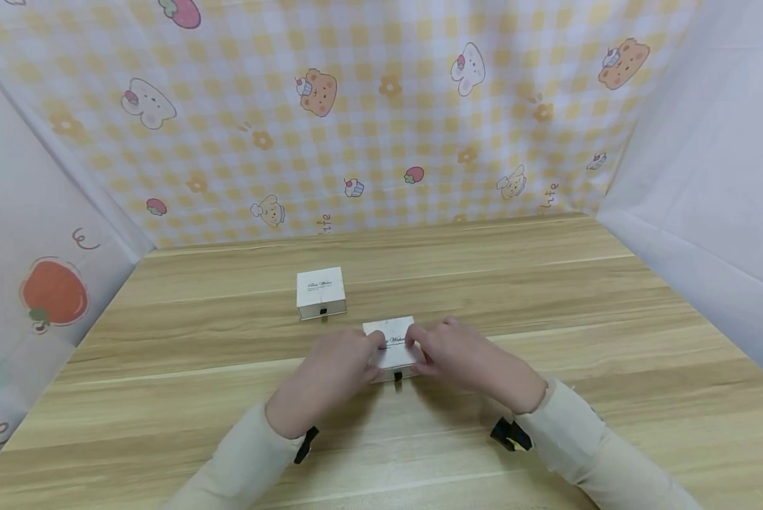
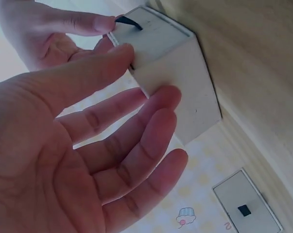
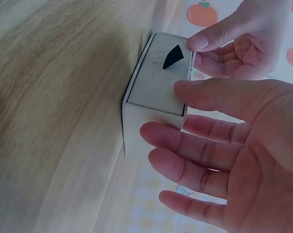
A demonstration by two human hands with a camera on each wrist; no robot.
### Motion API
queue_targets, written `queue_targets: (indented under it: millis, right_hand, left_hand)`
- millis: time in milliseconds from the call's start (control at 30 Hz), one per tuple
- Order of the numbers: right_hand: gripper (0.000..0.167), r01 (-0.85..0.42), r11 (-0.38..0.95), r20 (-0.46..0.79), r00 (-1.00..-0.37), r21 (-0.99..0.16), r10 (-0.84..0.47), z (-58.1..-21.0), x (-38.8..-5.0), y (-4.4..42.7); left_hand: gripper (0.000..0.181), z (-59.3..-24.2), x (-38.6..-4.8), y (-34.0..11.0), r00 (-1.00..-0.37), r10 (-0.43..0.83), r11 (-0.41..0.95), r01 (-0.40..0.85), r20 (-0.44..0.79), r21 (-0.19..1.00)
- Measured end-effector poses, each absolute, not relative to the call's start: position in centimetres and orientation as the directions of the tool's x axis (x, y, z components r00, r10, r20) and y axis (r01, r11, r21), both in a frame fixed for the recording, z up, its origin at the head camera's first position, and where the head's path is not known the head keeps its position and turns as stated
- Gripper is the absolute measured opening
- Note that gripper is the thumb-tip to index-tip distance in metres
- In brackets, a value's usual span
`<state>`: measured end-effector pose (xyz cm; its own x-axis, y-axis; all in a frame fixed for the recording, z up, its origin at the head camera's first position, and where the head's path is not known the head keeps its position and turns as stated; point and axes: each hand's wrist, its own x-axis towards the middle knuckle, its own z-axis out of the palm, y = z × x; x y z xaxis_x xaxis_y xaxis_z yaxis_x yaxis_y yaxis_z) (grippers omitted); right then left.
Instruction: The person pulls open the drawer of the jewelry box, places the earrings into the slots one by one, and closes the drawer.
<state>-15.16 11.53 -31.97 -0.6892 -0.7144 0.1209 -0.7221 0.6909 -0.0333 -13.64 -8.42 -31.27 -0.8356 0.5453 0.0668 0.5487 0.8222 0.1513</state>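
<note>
One near box (image 1: 392, 354), small and white, on the wooden table (image 1: 547, 283), between two hands. At the left side of the near box, the left hand (image 1: 345, 359), holding it with a thumb at the front and a bent finger up on top. At the right side of the near box, the right hand (image 1: 459, 355), holding it in much the same way. On the front of the near box, between the two thumbs, a little black tab (image 1: 398, 377). On top of the near box, thin dark writing (image 1: 395, 341), partly behind a left finger. Behind the near box and to its left, close but not touching, a far box (image 1: 320, 285), white too, with writing on top and a tab in front. Nearer than the near box, a pale left sleeve (image 1: 244, 450) and a pale right sleeve (image 1: 588, 439). Way behind the near box, a hanging cloth (image 1: 381, 142) with yellow checks, bears and flowers. Far left of the near box, a big red strawberry (image 1: 56, 292) on a white side cloth (image 1: 11, 205).
</note>
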Motion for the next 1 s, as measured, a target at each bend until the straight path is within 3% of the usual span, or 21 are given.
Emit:
queue_targets:
  millis: [233, 567, 833, 1000]
  right_hand:
    - [0.020, -0.718, 0.693, 0.113, -0.695, -0.064, -0.710, -32.0, -15.2, 11.5]
    - [0.011, -0.718, 0.688, 0.160, -0.695, -0.105, -0.701, -32.3, -15.8, 11.7]
    - [0.007, -0.607, 0.745, 0.052, -0.784, -0.277, -0.619, -31.9, -16.9, 12.0]
    - [0.009, -0.557, 0.775, 0.001, -0.812, -0.298, -0.583, -31.6, -18.0, 12.3]
  left_hand:
    - [0.015, -31.8, -13.8, -8.1, -0.818, 0.562, 0.807, 0.575, 0.121, 0.132]
    - [0.016, -32.1, -14.4, -7.5, -0.816, 0.557, 0.800, 0.578, 0.157, 0.165]
    - [0.019, -32.1, -15.6, -6.7, -0.840, 0.525, 0.813, 0.542, 0.136, 0.214]
    - [0.013, -31.7, -16.5, -6.1, -0.844, 0.524, 0.814, 0.536, 0.116, 0.224]
